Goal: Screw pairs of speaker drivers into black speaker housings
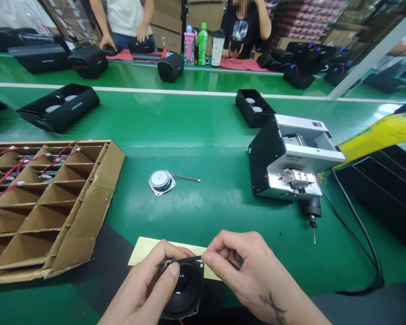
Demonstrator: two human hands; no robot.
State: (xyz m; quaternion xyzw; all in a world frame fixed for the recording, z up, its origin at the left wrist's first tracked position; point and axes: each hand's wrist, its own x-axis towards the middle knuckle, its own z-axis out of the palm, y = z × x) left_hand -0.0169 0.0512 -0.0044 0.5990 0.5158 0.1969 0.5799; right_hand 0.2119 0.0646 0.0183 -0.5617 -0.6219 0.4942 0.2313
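My left hand (152, 282) is closed on a round black speaker driver (186, 293) with a metal flange, its cone turned up toward me. Between the thumb and index finger of my right hand (240, 262) is the end of a thin black strip (191, 258), which runs along the driver's top edge to my left fingers. Under both hands lies a pale yellow sheet (145, 248). Farther out on the green table, a second speaker driver (161, 181) rests magnet side up, with a short red lead and white plug.
On the left is a divided cardboard box (101, 198) with wired drivers in some cells. A silver-and-black machine (296, 158) stands at right, beside an electric screwdriver (312, 212). Black speaker housings (59, 107) sit along the bench, and two people (126, 20) work across it.
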